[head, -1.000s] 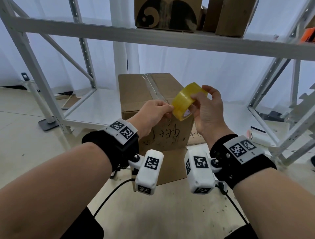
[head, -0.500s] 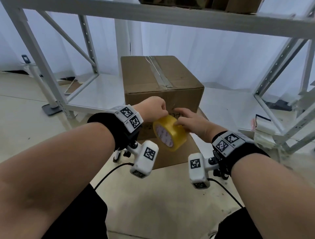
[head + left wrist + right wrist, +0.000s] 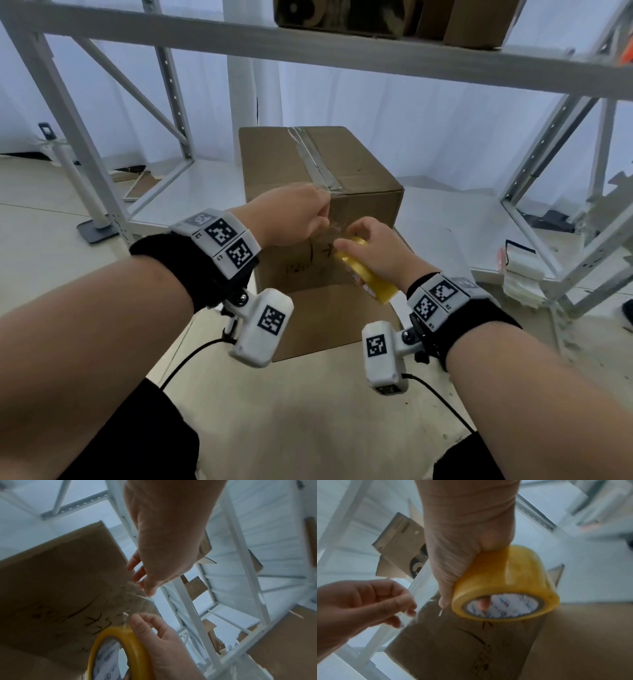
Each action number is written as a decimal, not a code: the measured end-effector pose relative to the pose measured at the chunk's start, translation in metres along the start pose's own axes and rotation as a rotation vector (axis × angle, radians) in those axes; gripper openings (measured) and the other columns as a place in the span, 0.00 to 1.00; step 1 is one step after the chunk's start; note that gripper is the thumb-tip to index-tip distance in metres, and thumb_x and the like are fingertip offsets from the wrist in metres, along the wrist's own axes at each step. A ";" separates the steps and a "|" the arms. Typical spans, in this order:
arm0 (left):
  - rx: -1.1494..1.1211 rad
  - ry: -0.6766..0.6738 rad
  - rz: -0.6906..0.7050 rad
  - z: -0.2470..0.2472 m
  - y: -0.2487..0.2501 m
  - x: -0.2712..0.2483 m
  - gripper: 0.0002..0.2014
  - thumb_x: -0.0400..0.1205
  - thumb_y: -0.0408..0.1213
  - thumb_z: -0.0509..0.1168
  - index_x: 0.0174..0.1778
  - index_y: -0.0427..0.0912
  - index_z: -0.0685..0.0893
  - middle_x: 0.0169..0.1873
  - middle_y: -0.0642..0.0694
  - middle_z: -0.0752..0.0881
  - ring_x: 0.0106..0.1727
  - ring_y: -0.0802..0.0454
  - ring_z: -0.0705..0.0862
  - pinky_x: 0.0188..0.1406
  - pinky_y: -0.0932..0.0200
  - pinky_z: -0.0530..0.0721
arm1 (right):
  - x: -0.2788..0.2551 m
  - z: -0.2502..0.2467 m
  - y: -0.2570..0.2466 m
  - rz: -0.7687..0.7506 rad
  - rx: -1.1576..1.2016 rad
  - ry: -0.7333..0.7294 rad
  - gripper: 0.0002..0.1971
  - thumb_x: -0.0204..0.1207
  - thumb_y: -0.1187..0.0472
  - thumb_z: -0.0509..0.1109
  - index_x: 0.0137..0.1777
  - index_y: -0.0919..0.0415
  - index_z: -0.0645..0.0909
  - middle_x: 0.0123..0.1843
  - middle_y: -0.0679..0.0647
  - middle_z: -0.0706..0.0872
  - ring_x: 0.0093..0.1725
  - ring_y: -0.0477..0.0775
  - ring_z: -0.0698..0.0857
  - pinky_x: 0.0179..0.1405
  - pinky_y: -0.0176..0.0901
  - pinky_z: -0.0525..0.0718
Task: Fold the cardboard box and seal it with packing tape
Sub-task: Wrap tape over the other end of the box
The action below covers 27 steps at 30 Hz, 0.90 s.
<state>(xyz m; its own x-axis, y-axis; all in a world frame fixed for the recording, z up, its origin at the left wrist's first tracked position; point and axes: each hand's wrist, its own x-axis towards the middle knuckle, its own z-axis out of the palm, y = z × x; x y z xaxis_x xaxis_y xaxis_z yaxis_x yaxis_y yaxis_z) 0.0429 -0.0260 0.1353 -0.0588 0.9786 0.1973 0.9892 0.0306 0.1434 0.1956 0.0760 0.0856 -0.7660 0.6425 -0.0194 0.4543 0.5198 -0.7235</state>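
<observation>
A brown cardboard box [image 3: 363, 178] stands shut on a lower shelf, with grey tape along its top seam and handwriting on its near side [image 3: 56, 582]. In front of that side my right hand [image 3: 373, 250] grips a yellow roll of packing tape [image 3: 366, 277], a finger through its core [image 3: 483, 603]. My left hand [image 3: 291, 219] pinches the clear free end of the tape [image 3: 137, 596] just left of the roll, near the box's top front edge. A short clear strip stretches between my two hands.
A white metal rack [image 3: 308, 44] frames the box, with more cardboard boxes [image 3: 342, 15] on the shelf above. A flat sheet of cardboard [image 3: 329, 318] lies under the box. White diagonal braces [image 3: 534, 164] stand at right, and a stack of papers [image 3: 520, 274] lies on the floor.
Both hands dropped from above the box to its front side. The roll has turned and moved to the right, and the left hand has pulled the tape end away from it.
</observation>
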 end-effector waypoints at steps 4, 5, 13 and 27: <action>-0.121 0.029 -0.134 0.000 -0.006 -0.005 0.06 0.84 0.41 0.62 0.42 0.44 0.78 0.35 0.55 0.75 0.36 0.59 0.75 0.34 0.69 0.70 | 0.001 -0.002 -0.004 -0.089 -0.052 -0.008 0.15 0.79 0.46 0.67 0.59 0.53 0.81 0.52 0.47 0.83 0.48 0.43 0.81 0.38 0.30 0.75; -0.163 0.040 -0.177 0.000 -0.008 -0.007 0.07 0.83 0.40 0.62 0.43 0.43 0.79 0.35 0.54 0.77 0.36 0.57 0.76 0.33 0.67 0.71 | 0.001 -0.002 -0.006 -0.100 -0.049 -0.012 0.14 0.81 0.47 0.65 0.58 0.54 0.82 0.49 0.47 0.83 0.47 0.42 0.80 0.39 0.31 0.74; -0.540 0.146 -0.491 -0.017 -0.024 -0.025 0.09 0.79 0.37 0.63 0.35 0.37 0.80 0.29 0.44 0.82 0.30 0.53 0.79 0.32 0.64 0.77 | -0.009 -0.013 -0.031 -0.201 0.033 -0.024 0.28 0.70 0.44 0.76 0.66 0.48 0.68 0.50 0.41 0.76 0.49 0.43 0.79 0.44 0.32 0.79; -0.608 0.458 -0.595 -0.048 -0.050 -0.043 0.09 0.85 0.37 0.57 0.41 0.40 0.79 0.33 0.44 0.82 0.33 0.53 0.81 0.33 0.64 0.79 | 0.019 -0.050 -0.138 -0.436 -0.782 0.215 0.29 0.75 0.38 0.68 0.73 0.48 0.76 0.70 0.51 0.80 0.67 0.55 0.77 0.59 0.49 0.76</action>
<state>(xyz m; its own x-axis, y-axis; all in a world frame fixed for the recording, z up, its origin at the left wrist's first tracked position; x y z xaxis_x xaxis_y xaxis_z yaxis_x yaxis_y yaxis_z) -0.0109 -0.0797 0.1660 -0.7022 0.6585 0.2706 0.5492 0.2591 0.7945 0.1409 0.0441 0.2196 -0.8762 0.3504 0.3310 0.3834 0.9228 0.0379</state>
